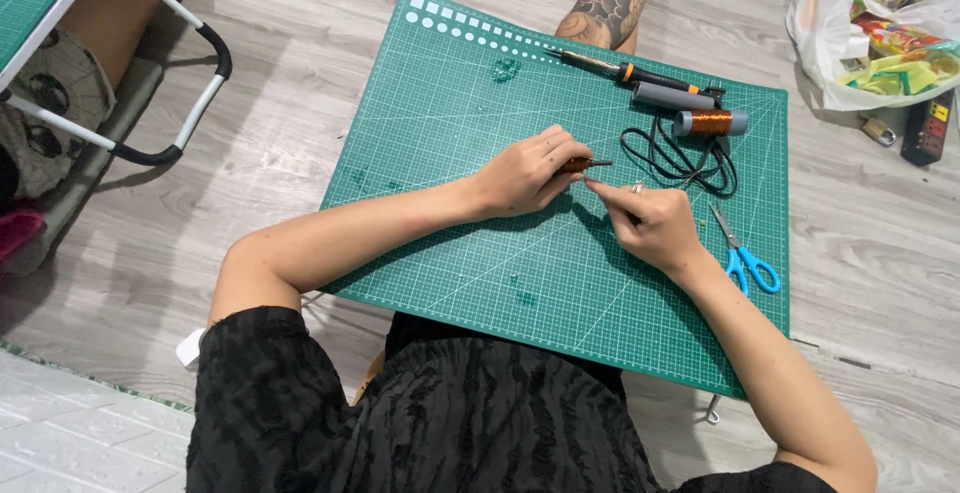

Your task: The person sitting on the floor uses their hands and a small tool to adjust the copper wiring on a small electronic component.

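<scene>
Left hand (525,175) has its fingers curled tight around a small copper-wound coil (583,164), held just above the middle of the green cutting mat (450,123). Right hand (648,223) sits just beside it, fingertips pinched together near the coil's tip; what they grip is too small to tell, prob. thin wire. Blue scissors (744,253) lie near the right wrist. Soldering iron (625,73), copper wire spool (710,122) & black cord (680,158) lie at the mat's far side.
</scene>
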